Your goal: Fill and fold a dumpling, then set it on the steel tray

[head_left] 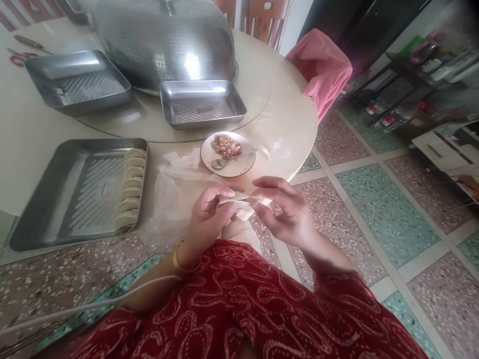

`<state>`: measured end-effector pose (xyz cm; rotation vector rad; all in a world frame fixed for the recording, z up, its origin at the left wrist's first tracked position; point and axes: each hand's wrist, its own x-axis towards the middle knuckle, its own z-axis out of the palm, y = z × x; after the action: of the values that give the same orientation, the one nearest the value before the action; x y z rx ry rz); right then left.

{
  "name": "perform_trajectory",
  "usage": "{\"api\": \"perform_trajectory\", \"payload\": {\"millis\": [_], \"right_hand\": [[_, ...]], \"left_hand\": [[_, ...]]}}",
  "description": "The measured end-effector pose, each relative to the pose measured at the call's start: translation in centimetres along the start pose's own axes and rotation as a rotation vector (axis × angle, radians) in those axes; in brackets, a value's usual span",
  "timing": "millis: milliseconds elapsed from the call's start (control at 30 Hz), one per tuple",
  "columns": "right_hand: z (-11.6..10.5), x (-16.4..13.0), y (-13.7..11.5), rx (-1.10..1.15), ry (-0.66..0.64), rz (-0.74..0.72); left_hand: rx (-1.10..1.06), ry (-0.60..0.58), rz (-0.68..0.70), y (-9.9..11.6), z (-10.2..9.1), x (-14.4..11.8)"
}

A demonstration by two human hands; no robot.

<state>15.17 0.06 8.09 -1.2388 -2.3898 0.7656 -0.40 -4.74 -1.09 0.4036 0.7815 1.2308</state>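
Grip: your left hand (209, 212) and your right hand (284, 209) both pinch one dumpling (242, 203), fingers closed on its edge.
Dumpling: it sits in the air between your hands, just off the edge of the table (284, 119), above your lap.
Plate: a white plate (241, 169) lies on the table just past your hands, with meat filling (226, 146) and a spoon (230, 160) on it.
Wrappers: a plastic bag (172, 199) lies next to your left hand.
Tray: the near tray (45, 199) on the left holds a row of done dumplings (130, 188) along its right side.
Far off: two more trays (202, 103) and a big metal colander (164, 40).
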Motion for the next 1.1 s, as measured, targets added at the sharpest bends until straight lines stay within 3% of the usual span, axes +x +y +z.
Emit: {"api": "perform_trajectory", "payload": {"millis": [200,467,700,867,1100], "right_hand": [[-0.1,0.3,0.0,-0.041,-0.024,0.107],[0.0,0.6,0.2,-0.060,-0.048,0.148],[0.2,1.0,0.5,0.144,-0.087,0.262],[0.5,1.1,0.4,0.138,-0.076,0.200],[1.0,0.9,1.0,0.007,-0.027,0.003]], "left_hand": [[0.171,-0.017,0.115,0.2,0.0,0.3],[0.285,-0.020,0.122,0.4,0.2,0.8],[0.408,-0.083,0.202,-0.2,-0.1,1.2],[0.389,-0.076,0.183,0.6,0.2,1.4],[0.452,-0.050,0.225,0.8,-0.1,1.4]]}}
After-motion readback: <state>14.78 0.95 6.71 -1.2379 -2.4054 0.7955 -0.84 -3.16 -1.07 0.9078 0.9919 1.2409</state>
